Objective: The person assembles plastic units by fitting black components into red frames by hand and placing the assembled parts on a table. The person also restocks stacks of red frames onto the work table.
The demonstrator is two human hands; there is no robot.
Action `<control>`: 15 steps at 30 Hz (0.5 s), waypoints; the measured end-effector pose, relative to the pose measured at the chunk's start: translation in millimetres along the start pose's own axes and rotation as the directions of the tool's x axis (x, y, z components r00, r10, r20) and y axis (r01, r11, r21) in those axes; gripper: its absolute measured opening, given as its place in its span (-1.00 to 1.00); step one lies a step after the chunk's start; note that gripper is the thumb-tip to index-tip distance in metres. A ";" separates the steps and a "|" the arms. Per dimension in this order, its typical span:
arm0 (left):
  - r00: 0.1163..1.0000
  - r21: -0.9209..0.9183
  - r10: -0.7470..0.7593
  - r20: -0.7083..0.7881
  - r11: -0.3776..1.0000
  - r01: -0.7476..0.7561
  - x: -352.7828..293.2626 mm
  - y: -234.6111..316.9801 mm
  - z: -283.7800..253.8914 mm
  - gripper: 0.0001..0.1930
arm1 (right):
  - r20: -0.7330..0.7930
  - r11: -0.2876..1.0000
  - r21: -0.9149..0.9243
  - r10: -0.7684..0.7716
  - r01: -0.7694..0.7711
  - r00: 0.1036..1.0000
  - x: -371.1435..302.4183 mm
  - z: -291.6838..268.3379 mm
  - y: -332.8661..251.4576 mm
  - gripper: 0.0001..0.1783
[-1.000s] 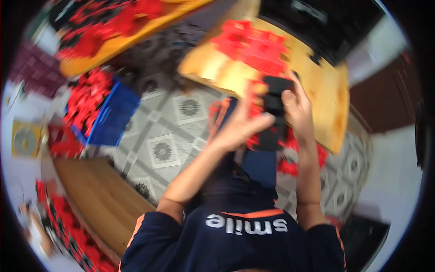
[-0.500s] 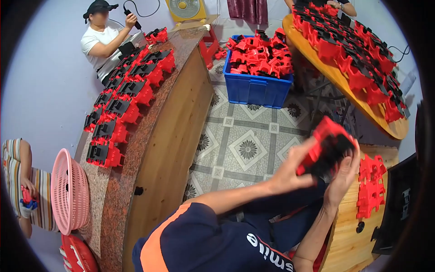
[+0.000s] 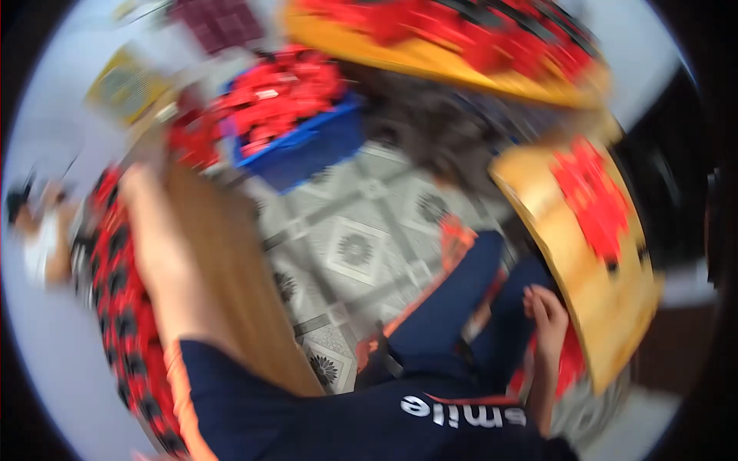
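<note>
- As blur softens the scene, a patterned tile floor (image 3: 354,250) fills the frame's centre.
- A long wood-sided counter (image 3: 223,269) slants down the left.
- An orange-yellow table (image 3: 400,58), loaded with red and black pieces (image 3: 480,34), spans the top.
- A pale wooden table (image 3: 615,323) stands at right.
- A blue bin (image 3: 307,150), heaped with red parts (image 3: 288,92), sits upper left of centre.
- Red-and-black assemblies (image 3: 123,315) line the counter along the frame's left edge.
- A red cluster (image 3: 592,200) lies on the pale table, upper right.
- At upper left, the person's left hand (image 3: 135,180) is nearest the assemblies; blur hides whether its fingers are apart, together or clamped on one.
- The right hand (image 3: 547,311), lower right, has loosely curled fingers; whether they meet cannot be told.
</note>
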State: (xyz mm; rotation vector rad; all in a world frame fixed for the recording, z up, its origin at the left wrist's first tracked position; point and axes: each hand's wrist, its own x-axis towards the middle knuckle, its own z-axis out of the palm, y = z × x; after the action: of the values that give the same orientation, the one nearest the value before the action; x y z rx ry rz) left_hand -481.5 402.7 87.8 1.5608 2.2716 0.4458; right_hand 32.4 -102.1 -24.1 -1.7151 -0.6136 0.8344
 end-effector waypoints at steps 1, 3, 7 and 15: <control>0.993 -0.019 0.120 0.021 0.993 -0.119 -9.3 34.4 33.6 -0.07 | 0.044 0.999 0.022 -0.027 0.026 0.999 -0.4 -4.1 2.9 -0.72; 0.935 -0.108 0.344 0.089 0.936 -0.335 -52.6 51.8 99.5 -0.17 | 0.045 0.995 0.090 0.027 -0.031 0.999 3.0 -4.8 -4.8 -0.68; 0.715 -0.433 0.696 0.065 0.665 -0.609 -111.7 6.1 158.3 -0.35 | -0.409 0.906 -0.364 -0.365 0.217 0.836 25.9 -53.1 10.4 -0.63; 0.287 -0.509 0.877 -0.386 0.057 -0.859 -382.9 232.6 244.2 -0.55 | -0.563 0.799 -0.526 -0.583 0.290 0.586 153.0 -122.3 -0.8 -0.50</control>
State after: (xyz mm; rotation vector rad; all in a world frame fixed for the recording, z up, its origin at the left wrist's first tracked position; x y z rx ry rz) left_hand -51.0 138.8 14.0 2.2603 0.5457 1.3286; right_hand 223.3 -60.0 -37.1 -1.9202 -0.6457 -0.3695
